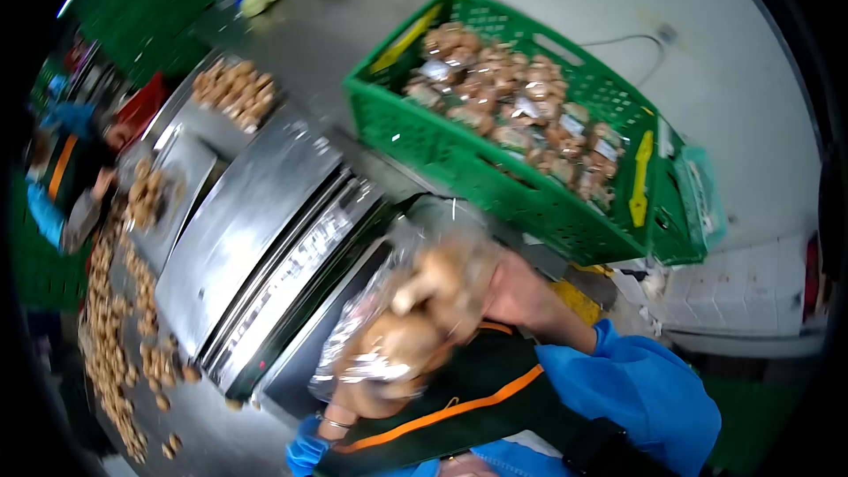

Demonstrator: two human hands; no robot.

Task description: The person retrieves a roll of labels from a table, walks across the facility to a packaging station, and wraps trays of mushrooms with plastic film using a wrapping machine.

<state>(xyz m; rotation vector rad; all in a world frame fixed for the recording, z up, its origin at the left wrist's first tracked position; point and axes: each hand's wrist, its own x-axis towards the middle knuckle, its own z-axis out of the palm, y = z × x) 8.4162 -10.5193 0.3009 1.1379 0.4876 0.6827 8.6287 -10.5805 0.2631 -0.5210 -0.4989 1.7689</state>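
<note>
A clear plastic bag of brown mushrooms (pixel 402 340) is held up close to my chest, blurred by motion. My right hand (pixel 517 291) grips its far right side; its fingers are partly smeared and covered by the plastic. At the lower left end, my left hand (pixel 353 402) holds the bag from beneath, with most of its fingers hidden by the mushrooms. Loose film sticks out around the bag's upper edge. Right beside the bag stands a steel machine (pixel 243 212) with a long slotted front and a small red light.
A green crate (pixel 424 141) with many packed mushroom bags (pixel 521 106) stands beyond the machine. Loose mushrooms (pixel 110 327) lie along the steel table (pixel 208 428), and more fill a tray (pixel 234 93). A co-worker (pixel 66 159) in blue sleeves works at the left.
</note>
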